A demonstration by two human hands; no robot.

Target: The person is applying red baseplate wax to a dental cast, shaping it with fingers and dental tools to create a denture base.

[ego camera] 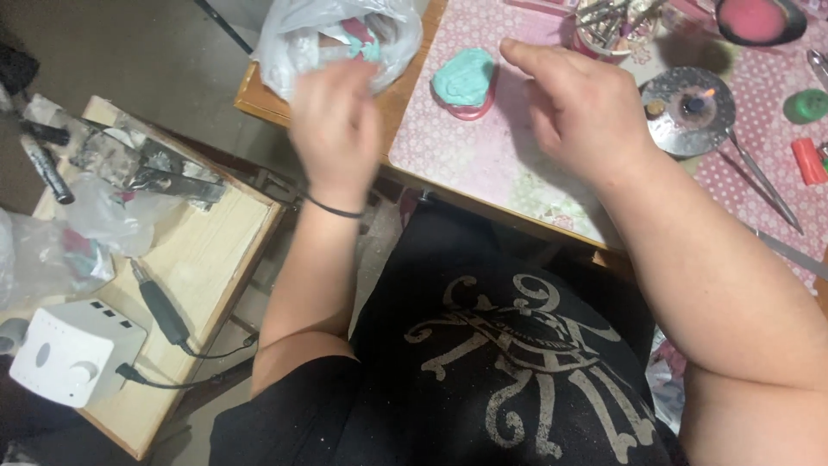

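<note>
Left hand (335, 129), blurred, reaches the clear plastic bag (336, 39), grasping nothing visible. Right hand (578, 108), released, hovers just right of the teal impression lump on its pink base (466, 82), lying on the worktop (492, 151) between both hands. Next likely calls for steadying the lump.

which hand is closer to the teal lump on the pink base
Right. The right hand hovers just right of the teal lump, fingertips almost at it. The left hand is farther left, in front of the plastic bag.

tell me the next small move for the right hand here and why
Probably lower the right hand onto the teal lump on its pink base: its fingertips hover just right of it, apart, while the left hand is at the plastic bag.
</note>
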